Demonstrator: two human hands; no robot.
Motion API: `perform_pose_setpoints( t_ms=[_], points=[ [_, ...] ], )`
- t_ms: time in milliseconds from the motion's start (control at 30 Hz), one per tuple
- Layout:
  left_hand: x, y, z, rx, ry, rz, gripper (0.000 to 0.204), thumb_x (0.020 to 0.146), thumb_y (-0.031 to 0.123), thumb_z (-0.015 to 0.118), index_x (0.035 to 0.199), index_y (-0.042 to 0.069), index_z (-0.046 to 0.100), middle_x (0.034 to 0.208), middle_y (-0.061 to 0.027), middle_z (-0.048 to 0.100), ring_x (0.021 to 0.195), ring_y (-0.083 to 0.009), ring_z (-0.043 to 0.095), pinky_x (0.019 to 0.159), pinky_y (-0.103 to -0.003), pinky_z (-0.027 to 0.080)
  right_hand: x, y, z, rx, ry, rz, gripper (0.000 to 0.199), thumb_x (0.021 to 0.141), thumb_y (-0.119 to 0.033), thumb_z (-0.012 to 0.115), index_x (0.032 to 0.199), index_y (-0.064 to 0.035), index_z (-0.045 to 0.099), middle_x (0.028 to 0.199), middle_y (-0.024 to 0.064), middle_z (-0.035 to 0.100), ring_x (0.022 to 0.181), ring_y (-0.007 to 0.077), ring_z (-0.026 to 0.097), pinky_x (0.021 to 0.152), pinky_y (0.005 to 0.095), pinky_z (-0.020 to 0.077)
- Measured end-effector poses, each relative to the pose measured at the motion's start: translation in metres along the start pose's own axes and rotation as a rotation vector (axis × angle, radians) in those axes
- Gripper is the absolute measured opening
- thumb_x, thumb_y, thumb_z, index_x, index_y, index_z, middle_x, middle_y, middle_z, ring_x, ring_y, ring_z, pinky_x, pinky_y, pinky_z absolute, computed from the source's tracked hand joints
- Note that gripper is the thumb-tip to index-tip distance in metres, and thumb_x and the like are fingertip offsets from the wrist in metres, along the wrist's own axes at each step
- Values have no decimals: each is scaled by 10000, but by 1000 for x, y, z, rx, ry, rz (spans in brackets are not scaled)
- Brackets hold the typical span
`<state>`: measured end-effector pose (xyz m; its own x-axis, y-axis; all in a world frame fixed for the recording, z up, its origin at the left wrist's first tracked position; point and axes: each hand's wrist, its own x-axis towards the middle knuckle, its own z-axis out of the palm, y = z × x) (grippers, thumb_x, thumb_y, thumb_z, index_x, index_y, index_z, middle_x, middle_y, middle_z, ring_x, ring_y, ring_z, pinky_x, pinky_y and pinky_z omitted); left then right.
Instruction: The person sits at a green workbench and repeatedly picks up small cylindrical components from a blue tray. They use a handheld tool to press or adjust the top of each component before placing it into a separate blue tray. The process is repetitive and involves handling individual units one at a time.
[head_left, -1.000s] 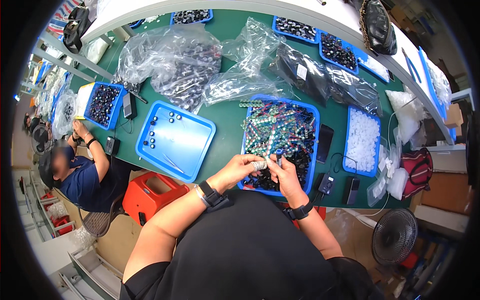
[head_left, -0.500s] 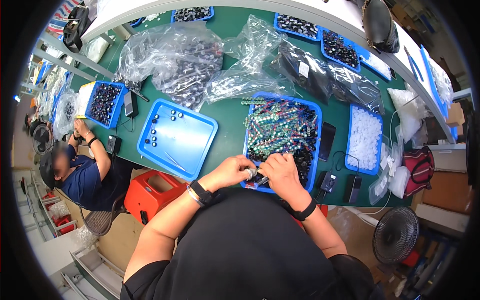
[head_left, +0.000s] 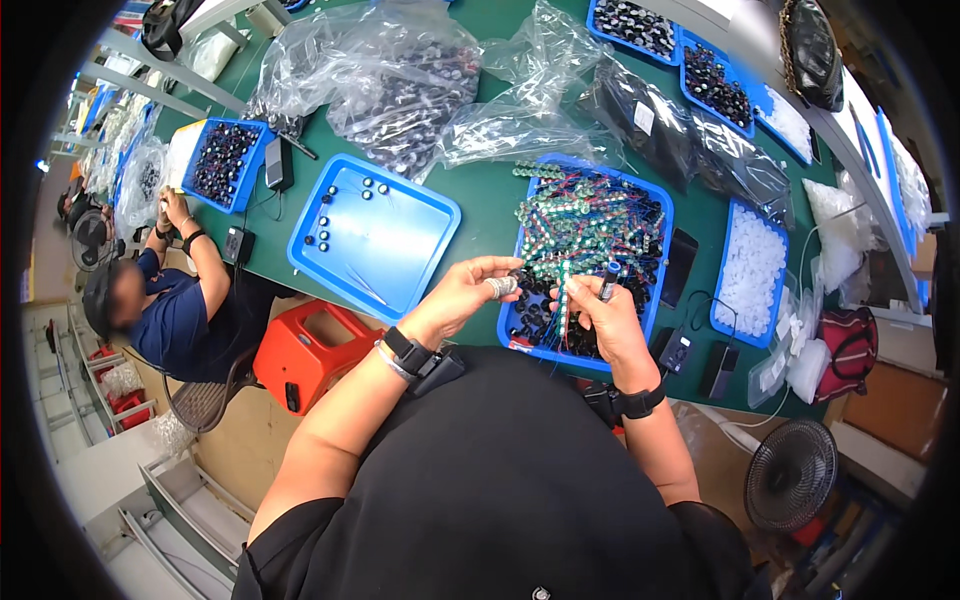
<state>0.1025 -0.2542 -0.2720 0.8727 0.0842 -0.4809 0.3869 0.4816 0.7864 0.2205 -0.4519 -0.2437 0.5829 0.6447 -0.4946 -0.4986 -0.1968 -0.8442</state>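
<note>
Right fingers (head_left: 579, 293) pinch a green strip (head_left: 564, 298); left fingers (head_left: 487, 266) curl inward nearby, their hold unclear.

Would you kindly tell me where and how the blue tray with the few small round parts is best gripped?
Probably by two opposite side rims of the blue tray, both hands coming from the near side: the raised rim offers an edge, and the small round parts sit mostly toward its left, so keep it level.
</note>
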Motion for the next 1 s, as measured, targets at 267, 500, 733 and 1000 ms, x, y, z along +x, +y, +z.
perform_pose_setpoints(
  t_ms=[267, 500, 733, 1000],
  points=[
    [1, 4, 4, -23, 33, -20, 357, 906, 71, 564, 1236, -49, 496, 1135, -113, 587, 991, -186, 611, 897, -288, 495, 2, 5, 3, -16, 22, 10, 223, 910, -206, 598, 981, 2, 638, 893, 93, 687, 708, 80, 609, 496, 179, 350],
    [-1, 9, 10, -8, 13, -20, 354, 896, 96, 596, 1214, -43, 523, 1144, -99, 587, 994, -172, 602, 897, -281, 484, 2, 7, 6, 11, 41, -24, 224, 906, -223, 604, 959, -11, 653, 792, 42, 658, 565, 24, 452, 471, 178, 300],
    [-5, 4, 21, 121, -117, -107, 283, 880, 166, 649, 1105, 1, 602, 1024, -42, 632, 913, -104, 593, 835, -251, 479, 3, 8, 9, 93, 77, -98, 217, 896, -231, 624, 925, -18, 658, 743, 5, 635, 493, 1, 356, 445, 174, 261],
    [3, -10, 32, 288, -203, -124, 104, 890, 88, 599, 946, 16, 650, 858, 18, 626, 786, -46, 552, 719, -220, 455, 5, 12, 18, 120, 160, -108, 176, 883, -195, 644, 931, -26, 659, 751, -6, 633, 487, -8, 339, 428, 176, 240]
  ],
)
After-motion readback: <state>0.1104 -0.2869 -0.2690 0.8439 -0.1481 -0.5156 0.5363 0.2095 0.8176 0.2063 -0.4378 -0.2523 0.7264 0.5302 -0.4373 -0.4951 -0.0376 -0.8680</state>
